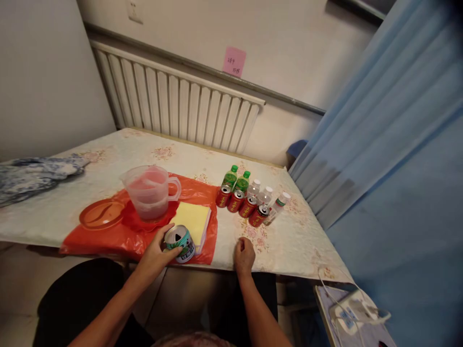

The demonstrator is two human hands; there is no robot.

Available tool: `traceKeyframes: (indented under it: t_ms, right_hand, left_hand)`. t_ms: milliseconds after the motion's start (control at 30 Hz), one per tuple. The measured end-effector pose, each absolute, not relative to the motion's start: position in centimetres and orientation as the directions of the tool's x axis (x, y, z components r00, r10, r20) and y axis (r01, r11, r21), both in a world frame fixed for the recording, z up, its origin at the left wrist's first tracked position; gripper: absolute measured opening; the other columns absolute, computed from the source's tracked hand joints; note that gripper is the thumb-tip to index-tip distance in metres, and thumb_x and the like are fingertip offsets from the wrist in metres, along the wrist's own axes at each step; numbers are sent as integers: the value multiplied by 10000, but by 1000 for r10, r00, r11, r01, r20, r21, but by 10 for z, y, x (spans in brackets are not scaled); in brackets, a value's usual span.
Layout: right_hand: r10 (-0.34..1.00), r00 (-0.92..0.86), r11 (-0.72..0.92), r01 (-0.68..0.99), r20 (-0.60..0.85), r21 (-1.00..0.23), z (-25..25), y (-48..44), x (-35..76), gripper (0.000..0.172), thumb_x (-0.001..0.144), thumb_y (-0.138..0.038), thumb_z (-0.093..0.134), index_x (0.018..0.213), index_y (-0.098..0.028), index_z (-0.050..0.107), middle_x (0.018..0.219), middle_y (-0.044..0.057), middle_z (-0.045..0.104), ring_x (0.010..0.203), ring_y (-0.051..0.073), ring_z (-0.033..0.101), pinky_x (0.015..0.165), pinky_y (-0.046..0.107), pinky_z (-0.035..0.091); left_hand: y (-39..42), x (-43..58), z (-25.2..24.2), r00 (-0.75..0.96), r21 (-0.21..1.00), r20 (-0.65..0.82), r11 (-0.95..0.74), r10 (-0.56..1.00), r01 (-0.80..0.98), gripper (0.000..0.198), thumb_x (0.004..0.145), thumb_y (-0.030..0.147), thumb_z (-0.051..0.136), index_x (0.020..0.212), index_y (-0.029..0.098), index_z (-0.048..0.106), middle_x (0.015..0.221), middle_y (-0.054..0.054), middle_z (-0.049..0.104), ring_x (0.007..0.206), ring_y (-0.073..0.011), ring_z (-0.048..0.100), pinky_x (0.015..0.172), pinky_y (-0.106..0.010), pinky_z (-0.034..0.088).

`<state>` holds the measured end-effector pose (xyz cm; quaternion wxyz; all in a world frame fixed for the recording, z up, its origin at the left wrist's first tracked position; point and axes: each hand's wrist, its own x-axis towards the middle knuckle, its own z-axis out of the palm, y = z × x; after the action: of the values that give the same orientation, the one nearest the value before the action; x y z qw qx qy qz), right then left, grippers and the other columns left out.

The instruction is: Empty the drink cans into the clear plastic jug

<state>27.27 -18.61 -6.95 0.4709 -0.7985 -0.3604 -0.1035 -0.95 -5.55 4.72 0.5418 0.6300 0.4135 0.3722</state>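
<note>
Half of the green-and-white drink can [182, 241] is covered by the left hand [155, 256], and its label is too small to read. Those fingers [167, 250] wrap it, tilted, on the red plastic sheet [108, 236] at the worktop [289, 241] edge. Just right, the right hand [244, 255] rests curled shut, its fingertips hidden. A yellow pad [193, 219] lies just beyond the can.

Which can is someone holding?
The green-and-white metal can, gripped by the left hand; the four red metal cans stand untouched farther back.
</note>
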Motion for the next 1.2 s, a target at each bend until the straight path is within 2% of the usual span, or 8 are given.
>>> traceKeyframes:
  t_ms: [367, 533, 733, 800, 867, 1000, 1100, 1200]
  right_hand:
    - [461, 783, -265, 571, 418, -777, -60, -188, 269, 287, 835, -332, 448, 922, -172, 670, 889, 104, 715, 802, 221, 629, 794, 323, 473]
    - [433, 842, -250, 454, 321, -855, -54, -187, 268, 271, 771, -364, 484, 853, -187, 671, 753, 60, 695, 683, 201, 607, 705, 309, 479]
    - [590, 781, -138, 349, 206, -927, -34, -179, 240, 268, 740, -384, 558, 859, -184, 690, 640, -4, 642, 592, 176, 607, 593, 275, 503]
    - [689, 706, -56, 280, 165, -958, -21, -176, 222, 304, 732, -361, 615, 958, -179, 705, 708, 0, 670, 632, 173, 627, 628, 279, 528]
    - [781, 610, 20, 185, 131, -983, -5, -176, 205, 424, 705, -306, 678, 1110, -182, 692, 865, 27, 719, 706, 175, 651, 685, 292, 554]
    - [867, 476, 68, 179, 147, -981, 20, -177, 181, 672, 621, -199, 778, 1281, -201, 649, 1145, 70, 722, 890, 210, 676, 771, 316, 577]
    - [904, 396, 84, 199, 158, -976, 25, -179, 172, 750, 574, -170, 832, 1300, -214, 647, 1181, 67, 714, 943, 229, 685, 828, 344, 585]
    - [930, 343, 72, 174, 129, -982, 24, -180, 164, 772, 567, -142, 834, 1310, -226, 638, 1177, 54, 715, 954, 235, 698, 815, 342, 599]
  left_hand:
    - [-64, -3, 47, 401, 993, 0, -47, 916, 107, 769, 575, 371, 783, 1296, 230, 558, 1270, -104, 655, 1135, -317, 660, 935, -415, 567]
    - [-70, 0, 55, 413, 989, -3, -58, 911, 136, 770, 589, 365, 766, 1306, 199, 542, 1244, -109, 660, 1141, -315, 650, 942, -427, 556]
    - [-75, 5, 64, 413, 983, 44, -114, 910, 147, 756, 584, 342, 746, 1291, 168, 543, 1260, -120, 650, 1144, -303, 641, 974, -424, 535]
    - [-77, 7, 66, 413, 980, 54, -127, 909, 152, 744, 588, 326, 738, 1290, 176, 540, 1266, -115, 650, 1154, -303, 639, 978, -425, 536]
    - [-80, 7, 68, 432, 976, 50, -135, 900, 169, 747, 597, 309, 726, 1306, 178, 529, 1282, -114, 645, 1169, -301, 634, 990, -423, 532]
    - [-88, 8, 69, 467, 966, 59, -168, 882, 196, 758, 622, 276, 689, 1351, 185, 499, 1300, -103, 643, 1205, -299, 620, 1014, -419, 521]
    - [-93, 10, 71, 480, 960, 84, -199, 873, 195, 770, 600, 248, 673, 1346, 167, 497, 1322, -115, 631, 1236, -310, 600, 1044, -426, 501]
    - [-97, 11, 75, 507, 956, 80, -210, 858, 206, 777, 577, 229, 674, 1332, 162, 501, 1330, -122, 620, 1235, -312, 595, 1060, -431, 486]
